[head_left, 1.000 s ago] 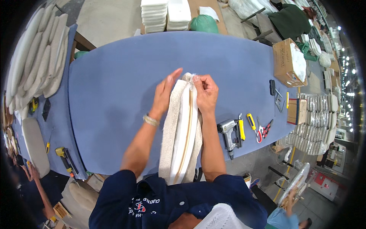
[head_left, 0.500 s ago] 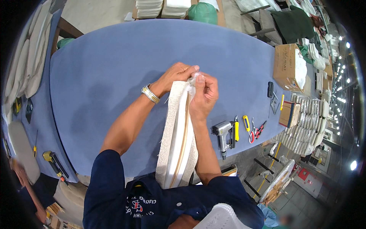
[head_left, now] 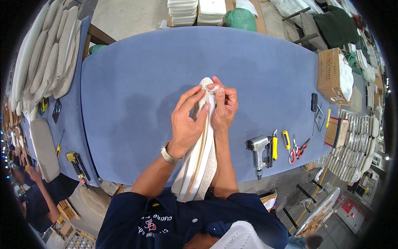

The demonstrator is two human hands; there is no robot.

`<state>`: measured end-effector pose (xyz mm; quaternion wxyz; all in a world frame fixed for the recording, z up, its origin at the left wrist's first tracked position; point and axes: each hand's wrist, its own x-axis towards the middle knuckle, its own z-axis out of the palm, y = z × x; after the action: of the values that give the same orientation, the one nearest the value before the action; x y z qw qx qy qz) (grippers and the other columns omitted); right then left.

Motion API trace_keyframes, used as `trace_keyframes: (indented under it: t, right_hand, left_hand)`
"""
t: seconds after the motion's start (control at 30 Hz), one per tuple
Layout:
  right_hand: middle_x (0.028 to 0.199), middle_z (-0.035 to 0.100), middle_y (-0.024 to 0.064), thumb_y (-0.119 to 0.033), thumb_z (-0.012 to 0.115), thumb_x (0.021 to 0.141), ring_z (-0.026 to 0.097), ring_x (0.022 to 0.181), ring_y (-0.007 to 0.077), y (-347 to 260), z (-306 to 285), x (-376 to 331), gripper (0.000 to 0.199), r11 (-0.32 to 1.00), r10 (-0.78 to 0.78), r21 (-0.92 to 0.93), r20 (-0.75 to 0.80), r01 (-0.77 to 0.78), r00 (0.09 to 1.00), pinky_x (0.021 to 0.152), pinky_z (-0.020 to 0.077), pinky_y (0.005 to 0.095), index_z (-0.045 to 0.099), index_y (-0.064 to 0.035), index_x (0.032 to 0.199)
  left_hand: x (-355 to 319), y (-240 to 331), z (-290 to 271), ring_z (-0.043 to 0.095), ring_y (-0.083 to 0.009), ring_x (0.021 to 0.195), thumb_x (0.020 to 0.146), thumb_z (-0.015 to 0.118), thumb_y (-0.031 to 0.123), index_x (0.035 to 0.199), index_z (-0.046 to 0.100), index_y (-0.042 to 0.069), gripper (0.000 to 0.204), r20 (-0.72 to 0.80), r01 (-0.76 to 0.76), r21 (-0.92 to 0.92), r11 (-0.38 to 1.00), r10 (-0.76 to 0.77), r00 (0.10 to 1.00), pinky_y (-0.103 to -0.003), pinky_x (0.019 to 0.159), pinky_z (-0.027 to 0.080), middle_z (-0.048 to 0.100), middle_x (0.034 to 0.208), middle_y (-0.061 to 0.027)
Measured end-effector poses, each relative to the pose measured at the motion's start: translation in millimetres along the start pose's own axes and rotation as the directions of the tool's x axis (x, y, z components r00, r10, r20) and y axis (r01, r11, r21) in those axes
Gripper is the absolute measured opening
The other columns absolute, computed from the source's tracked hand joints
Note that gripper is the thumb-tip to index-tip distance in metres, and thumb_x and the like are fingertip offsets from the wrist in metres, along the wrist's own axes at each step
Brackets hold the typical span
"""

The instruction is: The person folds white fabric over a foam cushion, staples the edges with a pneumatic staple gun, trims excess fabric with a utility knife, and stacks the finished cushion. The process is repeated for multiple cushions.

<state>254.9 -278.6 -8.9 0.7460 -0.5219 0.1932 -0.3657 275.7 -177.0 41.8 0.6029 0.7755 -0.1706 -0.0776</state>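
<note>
A long padded panel point(head_left: 204, 143) stands on edge between my arms, its near end at my chest. Beige fabric covers its sides, and white padding and a thin wood-coloured strip run along the edge facing me. My left hand point(head_left: 187, 126) grips the fabric on the left near the far end, thumb over the edge and fingers by the tip. My right hand point(head_left: 224, 108) pinches a tuft of whitish wadding point(head_left: 213, 88) at that end between thumb and fingers. Part of the far end is hidden by my fingers.
The panel is above a blue-covered table point(head_left: 132, 74). To the right lie a staple gun point(head_left: 260, 153), a yellow cutter point(head_left: 274, 147), a yellow-handled tool point(head_left: 286, 140), red-handled scissors point(head_left: 293, 151) and pliers point(head_left: 304, 145). A cardboard box point(head_left: 331, 74) stands beyond; cushions point(head_left: 49, 50) are stacked left.
My left hand has come nearer and now lies along the panel's left side. The fabric tip shows above my fingers. My right hand keeps pinching at the end. The whole view has shifted.
</note>
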Motion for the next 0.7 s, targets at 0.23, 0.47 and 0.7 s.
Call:
trace_keyframes:
  t: [0.23, 0.47, 0.7]
  right_hand:
    - [0.084, 0.066, 0.0078, -0.015, 0.057, 0.107, 0.062, 0.089, 0.0155, 3, -16, -3, 0.017, 0.990, -0.056, 0.135, 0.060, 0.048, 0.997, 0.109, 0.0443, 0.0461, 0.053, -0.0082, 0.092]
    - [0.080, 0.062, 0.0067, -0.015, 0.061, 0.104, 0.058, 0.083, 0.0164, 2, -22, -8, 0.019, 0.951, -0.072, 0.306, 0.083, 0.043, 0.994, 0.108, 0.0419, 0.0447, 0.053, -0.0086, 0.088]
    - [0.081, 0.065, 0.0076, -0.016, 0.063, 0.104, 0.061, 0.084, 0.0172, -9, -32, -13, 0.020, 0.968, -0.108, 0.235, 0.055, 0.092, 0.993, 0.108, 0.0432, 0.0444, 0.055, -0.0073, 0.088]
  left_hand:
    - [-11, 3, 15, 0.068, -0.0275, 0.120, 0.096, 0.067, 0.000, 0.112, 0.075, -0.004, 0.018, -0.062, -0.077, -0.122, 0.990, 0.070, 0.996, -0.037, 0.102, 0.053, 0.073, 0.117, -0.0164]
    - [-21, 11, 1, 0.070, -0.0312, 0.114, 0.092, 0.070, -0.001, 0.107, 0.076, -0.002, 0.016, 0.117, -0.252, 0.110, 0.961, 0.240, 0.964, -0.041, 0.100, 0.055, 0.074, 0.114, -0.0160]
    - [-4, 15, -13, 0.063, -0.0284, 0.125, 0.103, 0.061, 0.016, 0.118, 0.074, 0.001, 0.024, 0.213, 0.137, -0.300, 0.944, -0.073, 0.974, -0.044, 0.108, 0.050, 0.068, 0.131, -0.0172]
